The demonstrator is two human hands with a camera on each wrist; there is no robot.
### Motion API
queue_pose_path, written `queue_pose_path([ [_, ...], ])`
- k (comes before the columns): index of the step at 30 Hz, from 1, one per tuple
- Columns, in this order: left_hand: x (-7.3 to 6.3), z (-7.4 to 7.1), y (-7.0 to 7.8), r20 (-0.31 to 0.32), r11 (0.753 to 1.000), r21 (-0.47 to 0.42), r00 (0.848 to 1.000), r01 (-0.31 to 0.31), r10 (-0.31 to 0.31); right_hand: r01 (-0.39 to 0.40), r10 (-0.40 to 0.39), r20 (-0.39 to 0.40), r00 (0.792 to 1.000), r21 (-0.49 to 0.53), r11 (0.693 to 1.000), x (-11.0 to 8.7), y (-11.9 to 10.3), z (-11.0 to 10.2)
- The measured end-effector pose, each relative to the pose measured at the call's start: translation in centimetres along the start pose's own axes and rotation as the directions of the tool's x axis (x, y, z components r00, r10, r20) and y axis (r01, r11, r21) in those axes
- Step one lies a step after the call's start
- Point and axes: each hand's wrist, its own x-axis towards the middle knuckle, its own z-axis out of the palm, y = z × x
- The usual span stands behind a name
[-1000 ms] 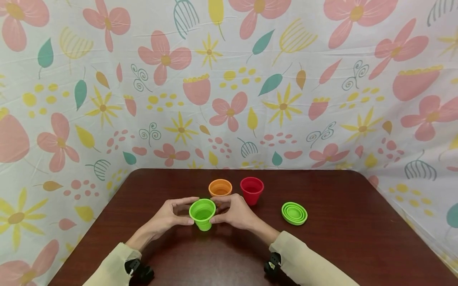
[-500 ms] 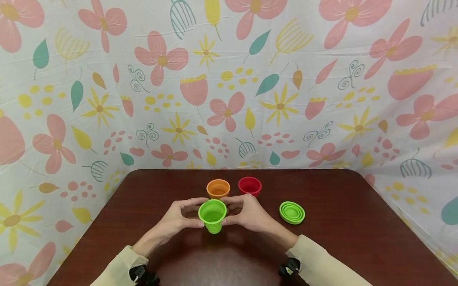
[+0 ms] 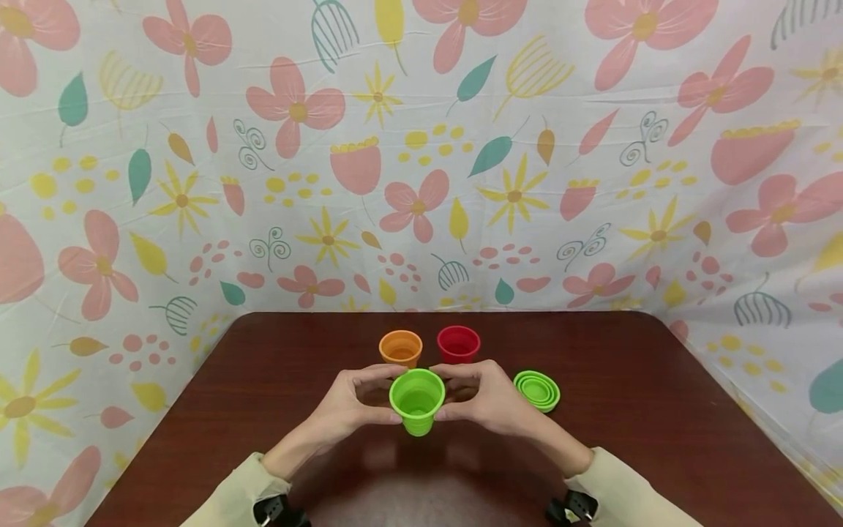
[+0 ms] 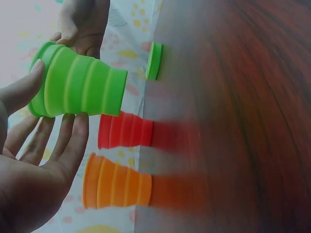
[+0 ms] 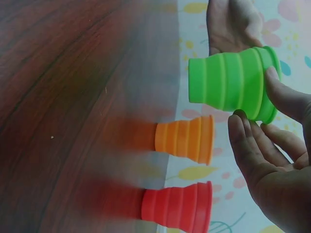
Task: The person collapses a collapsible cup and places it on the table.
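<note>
A green collapsible cup, drawn out to full height, hangs upright above the table between both hands. My left hand grips its left side near the rim, thumb in front and fingers behind. From the opposite side my right hand holds it the same way. In the left wrist view the ribbed wall of the green cup shows, its base off the tabletop. Behind it stand an orange cup and a red cup, both extended and upright.
A second green cup, collapsed flat, lies on the table right of my right hand. The dark wooden table ends at a flower-patterned cloth hanging behind it.
Both hands have carried the green cup to the right, from in front of the orange cup's left side to between the orange and red cups. The other cups stay put.
</note>
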Motion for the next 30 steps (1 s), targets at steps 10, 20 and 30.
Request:
queue_pose_path([
  [10, 0.7, 1.9, 0.4, -0.010, 1.000, -0.021, 1.000, 0.012, -0.012, 0.004, -0.005, 0.019, 1.000, 0.073, 0.997, -1.8, 0.0, -1.1],
  [20, 1.3, 3.3, 0.6, -0.007, 1.000, -0.020, 1.000, 0.021, -0.021, -0.023, 0.022, 0.014, 1.000, 0.101, 0.995, -2.9, 0.0, -1.9],
  [30, 1.6, 3.5, 0.6, -0.003, 0.998, 0.000, 0.998, 0.057, -0.057, -0.033, 0.031, 0.026, 0.999, 0.107, 0.994, -3.1, 0.1, -2.3],
])
